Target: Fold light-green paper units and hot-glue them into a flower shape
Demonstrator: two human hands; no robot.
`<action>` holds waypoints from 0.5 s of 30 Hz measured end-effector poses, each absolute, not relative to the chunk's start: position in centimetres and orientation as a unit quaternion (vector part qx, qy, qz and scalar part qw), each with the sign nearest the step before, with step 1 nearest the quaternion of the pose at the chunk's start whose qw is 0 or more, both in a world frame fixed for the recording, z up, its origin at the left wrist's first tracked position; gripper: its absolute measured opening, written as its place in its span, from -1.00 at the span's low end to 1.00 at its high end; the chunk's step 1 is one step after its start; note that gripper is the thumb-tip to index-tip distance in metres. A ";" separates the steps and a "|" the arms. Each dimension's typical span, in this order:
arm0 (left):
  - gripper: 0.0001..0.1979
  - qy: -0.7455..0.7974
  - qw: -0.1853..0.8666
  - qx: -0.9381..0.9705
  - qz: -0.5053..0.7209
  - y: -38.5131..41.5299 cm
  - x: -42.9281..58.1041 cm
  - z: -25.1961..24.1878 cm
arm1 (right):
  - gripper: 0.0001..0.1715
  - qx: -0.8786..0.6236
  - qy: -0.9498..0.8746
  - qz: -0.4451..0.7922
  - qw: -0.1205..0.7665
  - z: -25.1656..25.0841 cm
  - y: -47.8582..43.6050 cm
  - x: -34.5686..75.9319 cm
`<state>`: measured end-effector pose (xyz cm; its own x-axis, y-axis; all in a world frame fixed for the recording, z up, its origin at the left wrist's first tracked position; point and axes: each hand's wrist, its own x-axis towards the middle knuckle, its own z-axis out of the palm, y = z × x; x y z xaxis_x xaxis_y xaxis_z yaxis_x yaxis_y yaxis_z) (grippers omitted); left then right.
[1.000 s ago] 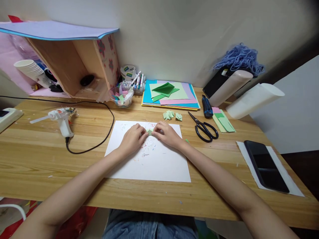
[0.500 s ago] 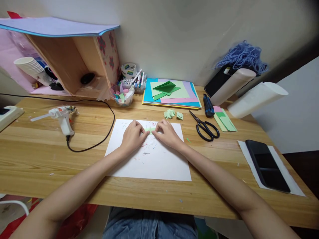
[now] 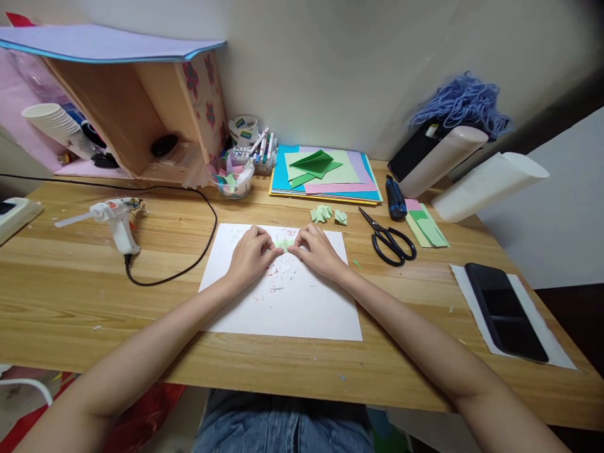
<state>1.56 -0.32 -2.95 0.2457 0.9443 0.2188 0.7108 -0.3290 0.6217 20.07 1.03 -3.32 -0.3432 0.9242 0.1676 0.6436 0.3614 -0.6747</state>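
Note:
A small piece of light green paper point(image 3: 284, 244) is pinched between my two hands. My left hand point(image 3: 253, 255) has its closed fingers on the paper's left end, while my right hand point(image 3: 315, 251) grips the right end. Both hands rest over a white sheet point(image 3: 302, 314) that bears scattered coloured marks. Just beyond the sheet lie a folded light green paper shape point(image 3: 321, 214) and a smaller green folded piece point(image 3: 340, 218). Black-handled scissors point(image 3: 387, 238) lie to the right of the sheet, beside a tiny green scrap point(image 3: 357, 263).
A hot glue gun point(image 3: 117, 225) with its black cord lies left. Behind are a cardboard box point(image 3: 207, 107), a tub of scraps point(image 3: 231, 179) and stacked coloured paper point(image 3: 280, 182). On the right are a utility knife point(image 3: 395, 200), green paper pieces point(image 3: 428, 228) and a phone point(image 3: 504, 311).
Both hands stay at the same spot, still pinching the green paper, whose middle now looks slightly raised or creased. The whole view has shifted very slightly.

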 end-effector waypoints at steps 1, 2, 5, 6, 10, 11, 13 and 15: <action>-0.81 0.536 0.214 0.761 0.296 -0.3 1.5 -3.0 | -0.83 -0.491 -0.783 0.260 0.281 -3.3 1.1 20.2; -0.83 0.530 0.222 0.760 0.303 -0.3 1.4 -2.9 | -0.85 -0.475 -0.788 0.263 0.289 -3.3 1.1 20.4; -0.86 0.507 0.225 0.774 0.305 -0.3 1.3 -2.6 | -0.90 -0.419 -0.810 0.264 0.315 -3.2 1.3 20.9; -0.86 0.501 0.222 0.783 0.294 -0.3 1.2 -2.4 | -0.91 -0.399 -0.819 0.261 0.318 -3.2 1.5 21.0; -0.87 0.506 0.215 0.800 0.241 -0.4 1.1 -1.7 | -0.89 -0.351 -0.845 0.265 0.303 -3.1 1.9 21.4; -0.87 0.511 0.215 0.798 0.237 -0.5 1.1 -1.6 | -0.88 -0.352 -0.845 0.269 0.299 -3.1 2.0 21.5; -0.86 0.524 0.218 0.789 0.234 -0.6 1.2 -1.6 | -0.85 -0.365 -0.840 0.276 0.291 -3.0 2.0 21.5; -0.85 0.538 0.223 0.780 0.228 -0.8 1.3 -1.6 | -0.80 -0.384 -0.831 0.280 0.288 -3.0 2.0 21.4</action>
